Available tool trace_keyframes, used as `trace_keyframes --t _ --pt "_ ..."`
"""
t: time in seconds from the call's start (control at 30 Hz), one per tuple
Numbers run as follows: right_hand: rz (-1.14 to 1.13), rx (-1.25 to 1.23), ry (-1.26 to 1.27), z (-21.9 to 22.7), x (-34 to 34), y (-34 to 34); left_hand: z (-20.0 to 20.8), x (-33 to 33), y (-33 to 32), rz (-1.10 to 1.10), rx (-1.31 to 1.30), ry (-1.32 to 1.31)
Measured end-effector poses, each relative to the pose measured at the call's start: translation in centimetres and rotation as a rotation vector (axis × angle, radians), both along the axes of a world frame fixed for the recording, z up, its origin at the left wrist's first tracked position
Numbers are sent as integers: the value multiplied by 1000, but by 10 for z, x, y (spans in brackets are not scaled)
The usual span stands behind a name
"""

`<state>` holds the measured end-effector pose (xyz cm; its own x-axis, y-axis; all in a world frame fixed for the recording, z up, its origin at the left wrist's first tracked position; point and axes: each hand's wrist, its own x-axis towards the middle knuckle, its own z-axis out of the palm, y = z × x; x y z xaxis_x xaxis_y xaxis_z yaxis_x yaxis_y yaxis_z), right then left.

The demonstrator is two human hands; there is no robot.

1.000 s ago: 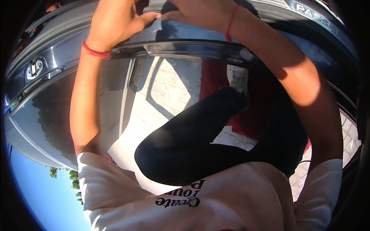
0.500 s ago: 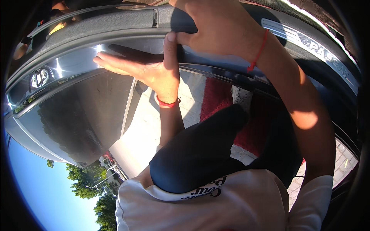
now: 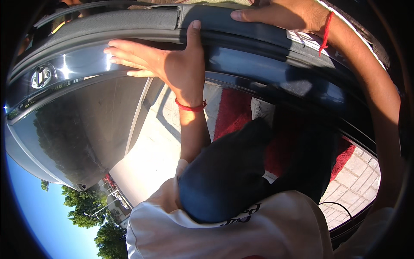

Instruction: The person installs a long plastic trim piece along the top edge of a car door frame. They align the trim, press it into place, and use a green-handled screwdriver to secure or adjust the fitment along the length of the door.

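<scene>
My left hand (image 3: pixel 174 64) lies on the glossy dark door sill (image 3: pixel 254 60) of a car, palm down, fingers reaching left and thumb sticking up over the seam. It holds nothing. Farther right, my right hand (image 3: pixel 289 16) rests at the black interior trim (image 3: pixel 142 22), thumb stretched out along it. Its other fingers run mostly out of the picture at the top edge, and nothing shows in its grip. A silver scuff plate (image 3: pixel 297 39) lies just below the right wrist, partly covered. Each wrist wears a red string.
A metal door striker (image 3: pixel 42 77) sits at the sill's left end. Below it curves a shiny grey body panel (image 3: pixel 82 129). My bent knee (image 3: pixel 220 172) is close to the sill. A red-and-dark mat (image 3: pixel 233 110) lies on pale paving (image 3: pixel 351 172).
My right hand has moved up and right, away from my left thumb, onto the trim. My left hand stays near its place, its fingers slightly more spread. My view has shifted a little.
</scene>
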<state>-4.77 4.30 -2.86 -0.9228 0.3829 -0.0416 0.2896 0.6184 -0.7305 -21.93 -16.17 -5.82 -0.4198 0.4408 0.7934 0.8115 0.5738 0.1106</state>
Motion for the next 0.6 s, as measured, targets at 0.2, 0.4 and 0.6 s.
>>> trace_keyframes --t 0.2,0.4,0.6 --pt "58 364 477 -57 -10 11 14 36 72 -640 -462 -287" --pt "75 552 549 -78 -28 43 2 31 122 -410 -1050 -84" --pt "202 743 554 -106 -41 78 -27 12 137 -837 -314 -40"
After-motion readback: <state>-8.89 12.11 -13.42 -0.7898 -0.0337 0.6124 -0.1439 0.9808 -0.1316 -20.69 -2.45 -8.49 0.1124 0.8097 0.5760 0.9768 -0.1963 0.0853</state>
